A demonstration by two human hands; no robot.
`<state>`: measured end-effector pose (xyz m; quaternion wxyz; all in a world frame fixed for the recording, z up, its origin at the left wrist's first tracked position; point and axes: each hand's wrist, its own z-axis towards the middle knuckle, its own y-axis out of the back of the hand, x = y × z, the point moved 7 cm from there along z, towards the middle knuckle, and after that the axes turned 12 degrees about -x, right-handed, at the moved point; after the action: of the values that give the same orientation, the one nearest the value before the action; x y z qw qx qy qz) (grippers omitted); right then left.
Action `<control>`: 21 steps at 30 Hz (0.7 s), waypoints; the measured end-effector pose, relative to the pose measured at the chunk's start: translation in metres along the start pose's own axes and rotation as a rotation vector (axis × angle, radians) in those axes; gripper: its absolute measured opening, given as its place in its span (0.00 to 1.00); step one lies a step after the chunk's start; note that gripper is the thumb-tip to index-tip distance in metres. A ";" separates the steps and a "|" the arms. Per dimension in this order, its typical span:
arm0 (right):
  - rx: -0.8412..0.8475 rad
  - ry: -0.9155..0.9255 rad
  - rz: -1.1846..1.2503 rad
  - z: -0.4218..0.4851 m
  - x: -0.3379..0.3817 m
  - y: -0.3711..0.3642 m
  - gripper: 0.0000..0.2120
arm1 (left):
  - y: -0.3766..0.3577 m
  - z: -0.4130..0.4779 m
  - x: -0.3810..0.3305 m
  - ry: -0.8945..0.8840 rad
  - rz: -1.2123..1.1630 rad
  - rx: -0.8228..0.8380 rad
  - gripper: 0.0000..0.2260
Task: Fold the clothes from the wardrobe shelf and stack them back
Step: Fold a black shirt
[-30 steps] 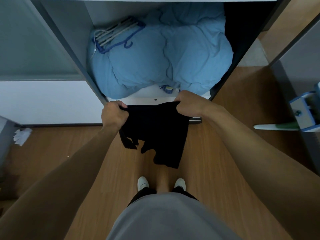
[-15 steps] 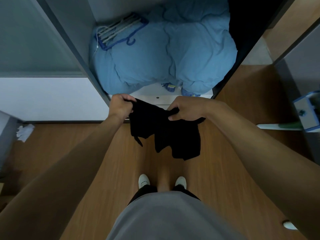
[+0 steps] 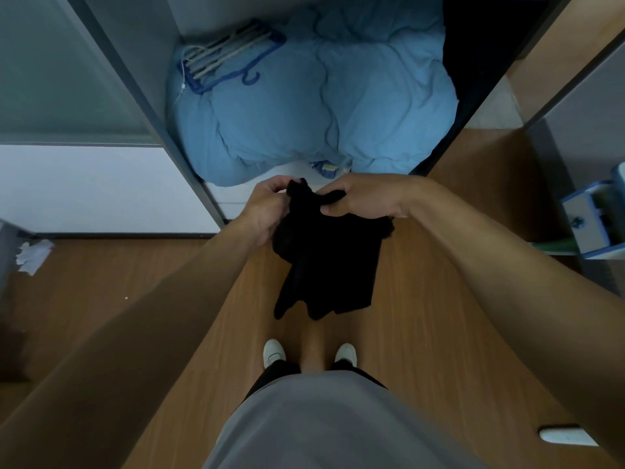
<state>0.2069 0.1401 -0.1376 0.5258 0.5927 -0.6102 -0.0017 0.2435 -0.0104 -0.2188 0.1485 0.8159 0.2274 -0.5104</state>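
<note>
Hands: left hand (image 3: pixel 267 211), right hand (image 3: pixel 363 198) grip one black garment (image 3: pixel 324 262)

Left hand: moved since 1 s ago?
Yes. The left hand has shifted right, away from the wardrobe post, toward the right hand on the garment.

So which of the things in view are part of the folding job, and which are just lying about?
Job: black garment, held by left hand and right hand; wardrobe.
Lying about: blue duvet, hangers on it, crumpled paper on the floor, blue-and-white box at right.
</note>
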 end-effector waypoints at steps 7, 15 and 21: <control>-0.110 -0.013 -0.011 0.008 0.002 0.007 0.12 | -0.008 -0.012 0.026 0.108 0.023 0.042 0.08; -0.090 -0.024 0.050 0.012 0.005 0.001 0.04 | 0.007 -0.012 0.038 0.182 0.254 0.002 0.08; -0.103 -0.029 0.131 0.014 0.001 0.002 0.03 | -0.019 -0.026 0.029 0.136 -0.114 0.358 0.18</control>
<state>0.1968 0.1315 -0.1417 0.5454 0.5236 -0.6544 -0.0074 0.2649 0.0245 -0.2336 -0.0436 0.8478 0.1883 -0.4938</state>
